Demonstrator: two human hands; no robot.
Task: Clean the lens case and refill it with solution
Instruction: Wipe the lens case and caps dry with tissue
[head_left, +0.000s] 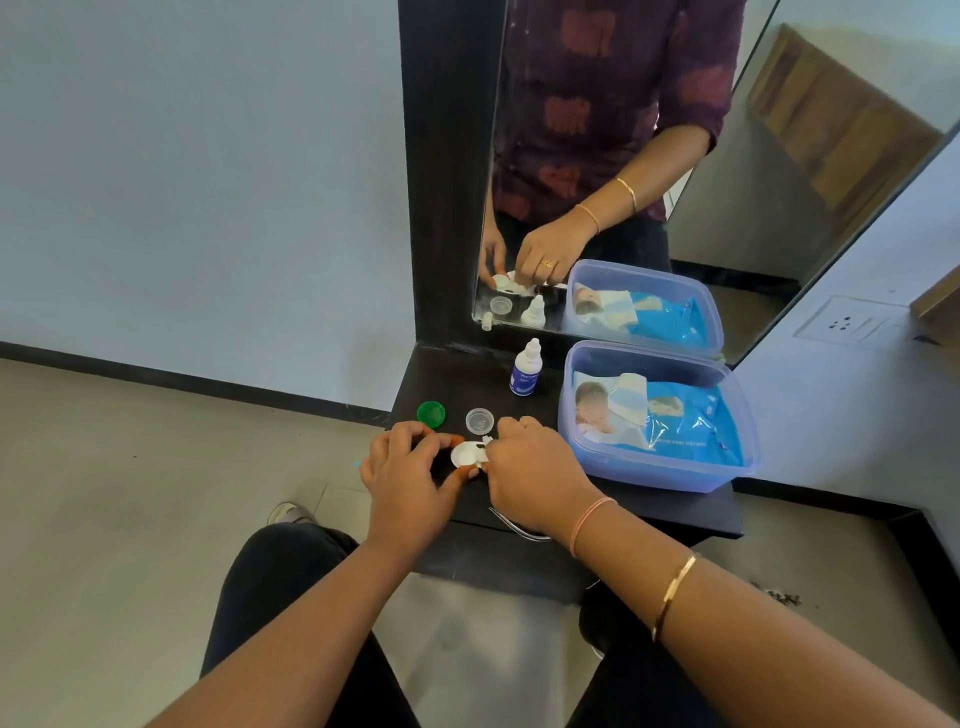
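**Cleaning the open lens case, held between both hands**

The blue plastic box (665, 467), with a pack of wipes (675, 421) inside, stands on the dark table (457, 374) just to the right of the right-hand fingers. Farther out, beyond the fingertips, the solution bottle (525, 370) stands upright. Nearer, the green cap (430, 414) lies just past the left fingers, and the clear cap (479, 420) lies just past the right knuckles.

The lens case (466, 454) is the smallest thing, held low over the table between the two hands. The left hand (410, 467) pinches its left side with thumb and bent fingers. The fingers of the right hand (530, 467) are curled tightly over its right end and hide it.

The step seems to be the wiping of the wells. To do it well, I would keep the left pinch only on the rim, so the well stays free. I would also rub round the inside and hold the case level.

The case is white. One round, shallow well faces up without a cap and looks empty. A small dark mark shows near its middle.
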